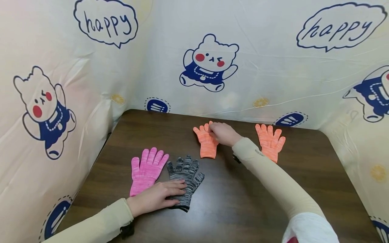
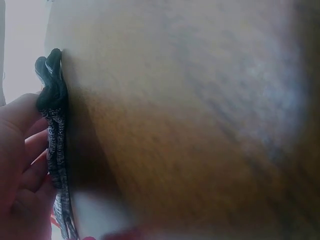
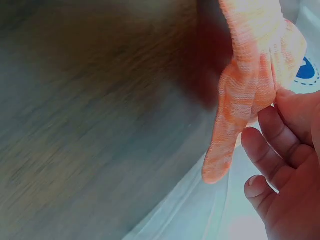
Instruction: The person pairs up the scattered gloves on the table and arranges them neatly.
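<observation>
My left hand (image 1: 159, 196) lies with extended fingers on a grey-and-black knitted glove (image 1: 190, 175), on the table. In the left wrist view, this glove's dark cuff (image 2: 52, 97) is by my thumb. A pink glove (image 1: 146, 170) lies just to the left, fingers pointing away. Farther back, my right hand (image 1: 225, 133) pinches an orange glove (image 1: 208, 148) near its fingers and covers its right side. The right wrist view shows thumb and index fingertip on the orange fabric (image 3: 250, 85), while the other fingers are loosely bent.
A second orange glove (image 1: 270, 141) lies at the back right, its cuff partly behind my right forearm. All the gloves are on a dark wooden table (image 1: 237, 209). A pale printed curtain (image 1: 258, 67) hangs close along the table's back and sides.
</observation>
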Action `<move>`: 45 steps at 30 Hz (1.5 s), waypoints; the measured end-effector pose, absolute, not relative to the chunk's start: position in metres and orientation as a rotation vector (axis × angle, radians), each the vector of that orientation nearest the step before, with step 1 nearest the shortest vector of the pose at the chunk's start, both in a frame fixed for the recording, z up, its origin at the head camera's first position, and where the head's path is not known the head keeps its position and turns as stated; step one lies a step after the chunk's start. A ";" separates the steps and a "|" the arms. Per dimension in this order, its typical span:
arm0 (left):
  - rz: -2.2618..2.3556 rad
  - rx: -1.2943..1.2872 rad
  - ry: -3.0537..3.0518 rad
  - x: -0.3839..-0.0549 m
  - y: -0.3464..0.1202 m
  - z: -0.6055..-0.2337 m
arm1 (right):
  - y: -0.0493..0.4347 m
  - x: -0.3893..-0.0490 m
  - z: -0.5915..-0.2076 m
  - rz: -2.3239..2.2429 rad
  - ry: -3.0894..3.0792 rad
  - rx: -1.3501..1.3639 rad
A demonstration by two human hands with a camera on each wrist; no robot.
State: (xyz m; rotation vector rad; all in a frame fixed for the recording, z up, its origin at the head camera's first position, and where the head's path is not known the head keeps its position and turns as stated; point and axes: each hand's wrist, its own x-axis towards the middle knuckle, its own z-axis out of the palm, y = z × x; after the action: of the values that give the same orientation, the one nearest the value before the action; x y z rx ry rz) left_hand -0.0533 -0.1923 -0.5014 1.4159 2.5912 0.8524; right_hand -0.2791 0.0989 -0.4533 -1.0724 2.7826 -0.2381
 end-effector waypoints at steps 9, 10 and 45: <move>0.857 1.388 2.565 -0.053 -0.192 -0.500 | 0.121 -0.255 -0.441 -0.356 2.744 -1.143; 0.856 1.388 2.566 -0.053 -0.192 -0.500 | 0.123 -0.251 -0.438 -0.368 2.740 -1.153; 0.862 1.331 2.563 -0.053 -0.191 -0.499 | 0.184 -0.148 -0.432 -0.492 2.688 -1.284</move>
State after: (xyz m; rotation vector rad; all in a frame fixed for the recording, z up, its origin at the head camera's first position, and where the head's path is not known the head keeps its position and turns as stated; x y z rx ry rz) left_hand -0.0526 -0.1908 -0.4988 1.3305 2.5626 0.8617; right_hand -0.1482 0.1842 -0.4325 -1.2835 2.6884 -0.4917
